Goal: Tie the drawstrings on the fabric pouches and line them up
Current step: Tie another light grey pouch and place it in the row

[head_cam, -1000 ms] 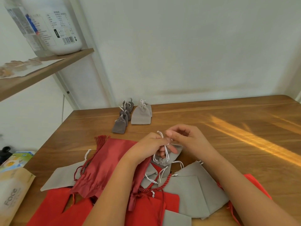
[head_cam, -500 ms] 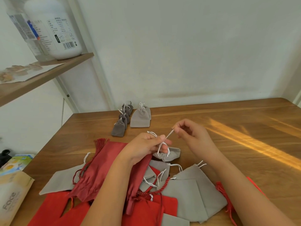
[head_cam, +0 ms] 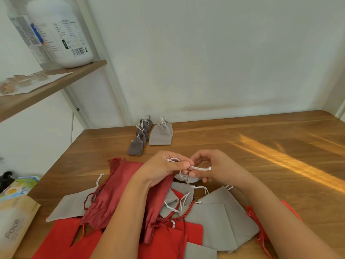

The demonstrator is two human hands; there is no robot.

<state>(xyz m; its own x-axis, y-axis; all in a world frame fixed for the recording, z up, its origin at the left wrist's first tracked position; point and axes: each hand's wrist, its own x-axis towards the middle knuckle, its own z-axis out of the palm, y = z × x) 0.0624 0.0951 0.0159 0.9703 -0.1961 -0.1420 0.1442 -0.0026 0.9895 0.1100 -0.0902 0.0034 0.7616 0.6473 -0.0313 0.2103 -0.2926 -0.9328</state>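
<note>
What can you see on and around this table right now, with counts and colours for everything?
small grey velvet pouch: one, grey, held between the hands.
white drawstring: one, white, held by both hands.
small tied pouches: about four, dark grey, row at far left of table.
larger tied pouches: two, light grey, right of that row.
flat untied pouches: several, light grey, near pile.
red fabric pouches: several, dark and bright red, same pile.
wooden table: one, brown, under the pouches.
plastic bottle: one, white, on wooden shelf.
left hand: one, grips drawstring.
right hand: one, grips drawstring.
</note>
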